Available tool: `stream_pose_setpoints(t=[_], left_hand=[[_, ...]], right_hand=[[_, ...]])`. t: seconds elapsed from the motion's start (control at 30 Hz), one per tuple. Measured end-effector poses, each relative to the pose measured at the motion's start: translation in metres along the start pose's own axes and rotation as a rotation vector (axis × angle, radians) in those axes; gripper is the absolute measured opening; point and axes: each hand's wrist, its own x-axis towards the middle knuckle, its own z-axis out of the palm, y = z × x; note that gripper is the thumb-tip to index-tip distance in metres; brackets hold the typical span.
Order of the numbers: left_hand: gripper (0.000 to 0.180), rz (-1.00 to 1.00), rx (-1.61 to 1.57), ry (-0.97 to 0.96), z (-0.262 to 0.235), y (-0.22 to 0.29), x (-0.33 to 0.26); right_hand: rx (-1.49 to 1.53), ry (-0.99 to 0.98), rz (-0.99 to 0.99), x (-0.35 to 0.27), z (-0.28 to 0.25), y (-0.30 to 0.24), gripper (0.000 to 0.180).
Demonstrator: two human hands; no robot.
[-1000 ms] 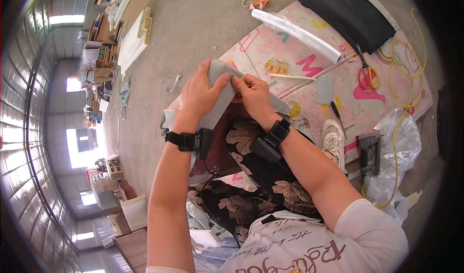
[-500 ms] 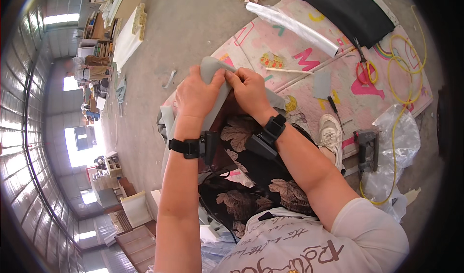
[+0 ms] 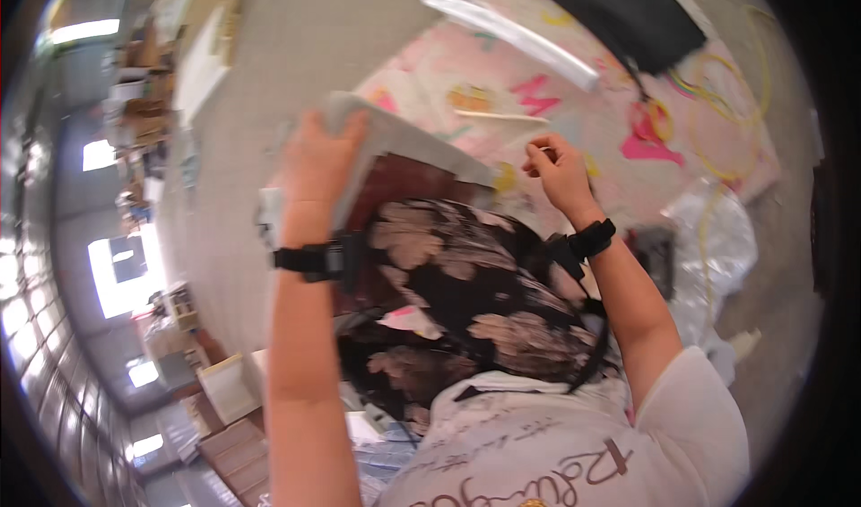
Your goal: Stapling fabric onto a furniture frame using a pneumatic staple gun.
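Head view shows a bare grey floor [image 3: 260, 67] and, ahead and to the right, a pink patterned mat [image 3: 421, 72] printed with bright shapes. Dark leaf-print trousers [image 3: 448, 238] fill the middle, just beyond the white shirt [image 3: 574, 435].

Beyond the trousers and up against them is 1 red-brown panel [image 3: 404, 179], its far edges bordered by a grey sheet [image 3: 430, 145] that comes to a corner at the upper left.

On the mat's far side lies 1 black sheet of material [image 3: 619, 13]; crumpled clear plastic [image 3: 726, 229] sits on the right. Just nearer than the black sheet is 1 pale shiny roll [image 3: 511, 36], lying at a slant.

Of the 2 hands, the left hand [image 3: 316, 152] grasps the grey sheet at that corner, thumb and fingers on either side. The right hand [image 3: 558, 175] is off the sheet, near its right end, fingers curled; I cannot tell whether anything small is pinched there.

1 dark tool [image 3: 655, 260], blurred, rests beside the plastic. Each wrist wears 1 black strap [image 3: 314, 260].
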Motion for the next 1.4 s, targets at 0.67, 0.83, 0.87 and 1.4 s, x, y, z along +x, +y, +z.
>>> stream_pose_setpoints(t=[0.67,0.83,0.87,1.4], left_hand=[[0.072,-0.223,-0.085,-0.150,-0.048,0.052,-0.001],[0.072,-0.249,-0.120,-0.176,-0.050,0.047,0.002],[0.072,-0.235,-0.141,-0.175,-0.051,0.047,0.002],[0.077,-0.258,-0.160,-0.218,-0.053,0.048,0.003]], right_hand=[[-0.887,0.573,0.268,-0.158,-0.208,0.144,0.034],[-0.080,0.192,0.292,-0.106,-0.143,0.000,0.021],[-0.164,0.041,0.152,-0.095,-0.125,-0.025,0.017],[-0.123,-0.420,-0.631,0.004,0.071,-0.069,0.025]])
